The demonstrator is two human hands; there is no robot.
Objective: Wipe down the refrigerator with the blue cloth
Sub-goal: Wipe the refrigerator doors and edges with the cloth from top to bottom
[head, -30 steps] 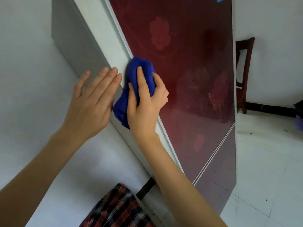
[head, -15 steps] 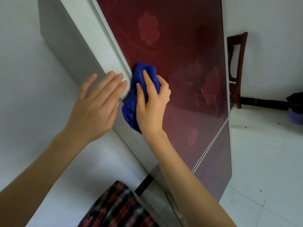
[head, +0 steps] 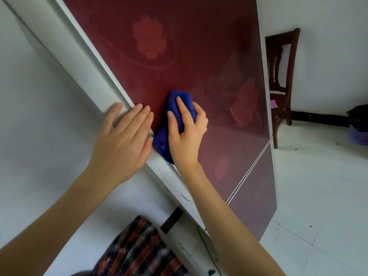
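Curled round a bunched blue cloth (head: 180, 101), the right hand (head: 186, 136) grips it and presses it flat against the dark red door of the refrigerator (head: 199, 46). The cloth sits on the glossy door close to its left edge, its lower end poking out below the hand near the white frame (head: 95, 62) that runs along that edge. The left hand (head: 121, 144) holds nothing; its fingers are straight and close together, laid across the frame with the fingertips (head: 148, 114) reaching onto the red panel just beside the cloth. The door carries a pale flower pattern, and a thin light seam (head: 249, 172) splits it from a lower door panel (head: 256, 208) of the same colour. Right of the refrigerator a dark wooden chair (head: 280, 76) stands against the white wall on a white tiled floor (head: 318, 196). Farther right at the picture's edge is a dark object above something purple (head: 358, 134), too cropped to identify. A red and dark plaid garment (head: 137, 250) shows at the bottom between the forearms.
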